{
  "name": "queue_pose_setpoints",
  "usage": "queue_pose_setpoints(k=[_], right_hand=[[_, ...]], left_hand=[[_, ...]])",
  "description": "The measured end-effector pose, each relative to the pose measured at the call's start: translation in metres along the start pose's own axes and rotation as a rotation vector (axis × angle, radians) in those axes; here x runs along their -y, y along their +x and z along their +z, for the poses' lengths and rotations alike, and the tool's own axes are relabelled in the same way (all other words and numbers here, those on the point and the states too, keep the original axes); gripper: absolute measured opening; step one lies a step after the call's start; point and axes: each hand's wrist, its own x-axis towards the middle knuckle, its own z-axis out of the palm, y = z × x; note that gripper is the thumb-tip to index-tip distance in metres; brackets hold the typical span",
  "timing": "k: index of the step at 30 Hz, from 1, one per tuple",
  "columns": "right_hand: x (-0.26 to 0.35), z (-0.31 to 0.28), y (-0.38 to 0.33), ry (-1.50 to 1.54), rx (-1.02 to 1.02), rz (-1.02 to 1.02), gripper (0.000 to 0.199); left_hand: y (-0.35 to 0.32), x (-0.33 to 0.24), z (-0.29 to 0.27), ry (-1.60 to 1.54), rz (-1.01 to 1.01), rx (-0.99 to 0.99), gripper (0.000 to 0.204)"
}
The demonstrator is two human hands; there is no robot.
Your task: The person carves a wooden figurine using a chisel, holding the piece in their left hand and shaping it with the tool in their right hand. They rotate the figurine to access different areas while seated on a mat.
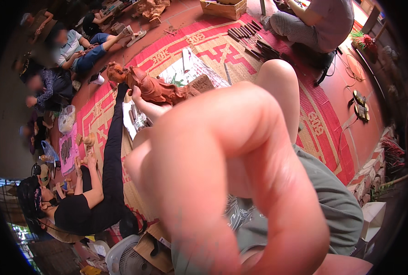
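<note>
Your right hand [227, 183] is up close to the camera, blurred, and blocks the middle and lower frame. Can't tell whether its fingers are apart or closed, or whether it holds anything. Your knee [282, 87] pokes out behind it; grey-green shorts [332, 201] show at lower right.

Your left hand [146, 106] is mostly hidden behind the right one. Only the thumb and the near edge show, closed round the lower part of the reddish-brown carved wooden figurine [151, 86]. How many fingers wrap it is not visible.

The figurine lies tilted, head toward far left, base toward the right, just beyond the big right hand and above your left leg. Its base end meets a dark carved block [203, 83]; contact unclear.

The surface is a red and tan woven mat [323, 123] on a reddish tiled floor [350, 91]. A row of dark-handled chisels [245, 32] lies on the far mat, with a wooden crate [224, 9] beyond it. A white fan [123, 259] sits near left.

There are other people: one in black [84, 206], seated near left with leg stretched out, hands on a small pale carving [87, 142]; more seated far left; one in checked trousers [295, 27] far right, cut off by the frame.
</note>
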Motion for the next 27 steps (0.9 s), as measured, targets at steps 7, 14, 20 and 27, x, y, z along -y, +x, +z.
queue_pose_setpoints(k=[7,14,20,27], right_hand=[[-0.028,0.036,0.020,0.110,0.177,0.166,0.025],[-0.063,0.088,0.028,0.173,0.261,0.053,0.031],[-0.091,0.073,0.012,0.228,0.591,0.119,0.027],[-0.114,0.057,-0.013,0.231,0.796,0.244,0.022]], left_hand=[[0.004,-0.005,-0.010,0.021,0.039,-0.056,0.056],[0.007,-0.002,-0.010,0.025,0.011,-0.037,0.057],[0.007,0.000,-0.009,0.009,0.009,-0.044,0.055],[0.007,-0.007,-0.013,-0.016,0.007,-0.064,0.053]])
